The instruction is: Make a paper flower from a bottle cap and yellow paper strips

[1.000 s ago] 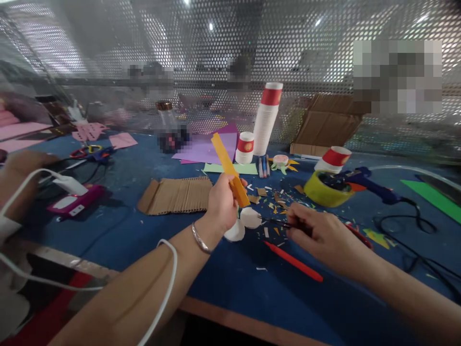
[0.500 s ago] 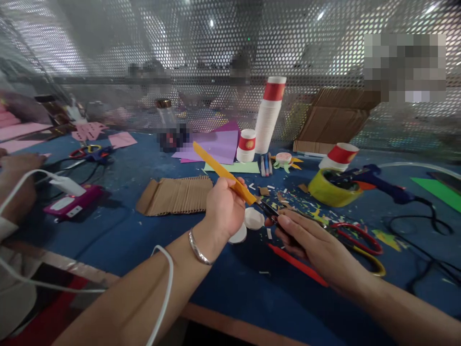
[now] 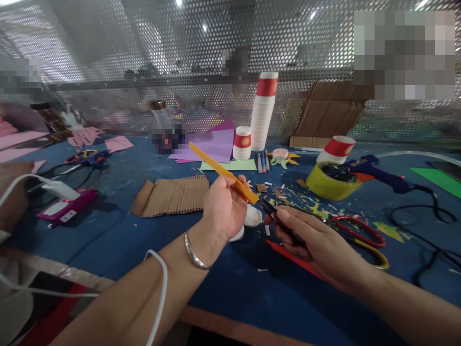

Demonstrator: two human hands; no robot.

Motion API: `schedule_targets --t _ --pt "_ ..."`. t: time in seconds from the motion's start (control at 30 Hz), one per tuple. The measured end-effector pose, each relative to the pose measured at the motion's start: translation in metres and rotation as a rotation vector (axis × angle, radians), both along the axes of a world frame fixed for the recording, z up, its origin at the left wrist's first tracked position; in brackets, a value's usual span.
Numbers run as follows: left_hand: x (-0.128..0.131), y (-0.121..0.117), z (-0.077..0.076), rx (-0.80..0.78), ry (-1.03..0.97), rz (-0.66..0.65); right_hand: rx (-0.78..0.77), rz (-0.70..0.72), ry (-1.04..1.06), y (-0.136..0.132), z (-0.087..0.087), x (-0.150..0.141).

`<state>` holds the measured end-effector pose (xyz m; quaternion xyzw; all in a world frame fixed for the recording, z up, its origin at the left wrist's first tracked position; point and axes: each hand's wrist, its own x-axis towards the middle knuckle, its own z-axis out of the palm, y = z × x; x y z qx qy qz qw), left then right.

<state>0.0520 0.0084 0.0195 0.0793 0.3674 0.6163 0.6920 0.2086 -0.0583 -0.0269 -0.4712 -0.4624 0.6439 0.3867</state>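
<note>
My left hand point(image 3: 226, 204) is closed around a folded orange paper strip point(image 3: 212, 162), whose long end slants up to the left. My right hand point(image 3: 302, 235) grips small black scissors point(image 3: 268, 207), their tips at the strip's lower right end; fingers hide most of the handles. Below the strip lie two white paper discs point(image 3: 252, 217), one partly behind my left hand. A slim red pen-shaped thing point(image 3: 291, 257) lies partly under my right hand. Behind that hand are larger scissors with red and yellow handles point(image 3: 360, 226).
Paper scraps point(image 3: 288, 194) litter the middle. Corrugated cardboard point(image 3: 175, 194) lies left. Stacked paper cups point(image 3: 262, 115) and markers point(image 3: 262, 162) stand or lie behind. A glue gun point(image 3: 382, 173) rests by a yellow tape roll point(image 3: 333, 185). A white cable point(image 3: 162, 293) crosses my left forearm.
The orange strip has tilted further left. My right hand has brought the scissors up from the white discs to the strip's lower end. In the last half second both hands hold nearly still.
</note>
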Motion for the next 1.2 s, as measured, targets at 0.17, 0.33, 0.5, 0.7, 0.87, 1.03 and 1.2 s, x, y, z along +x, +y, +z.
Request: schedule_targets --t 0.17,0.33,0.5,0.7,0.87,1.03,1.2 --pt "0.000 -0.003 0.001 0.013 0.014 -0.016 -0.005 -0.025 0.065 -0.001 0.002 -0.001" --pt "0.005 -0.009 -0.006 0.065 0.073 -0.116 -0.016 -0.045 0.151 -0.001 0.005 -0.001" --pt "0.004 -0.016 -0.012 0.208 0.234 -0.289 -0.020 -0.057 0.225 -0.003 0.006 0.003" --pt "-0.003 -0.016 -0.013 0.335 0.419 -0.337 -0.033 -0.040 0.279 -0.003 0.006 0.005" --pt "-0.004 -0.014 -0.015 0.436 0.361 -0.374 -0.023 -0.068 0.289 -0.005 0.009 0.005" --pt "-0.005 -0.016 -0.014 0.482 0.380 -0.369 -0.015 -0.038 0.297 -0.004 0.009 0.006" --pt "-0.006 -0.017 -0.014 0.520 0.410 -0.388 -0.013 -0.032 0.292 -0.004 0.007 0.007"
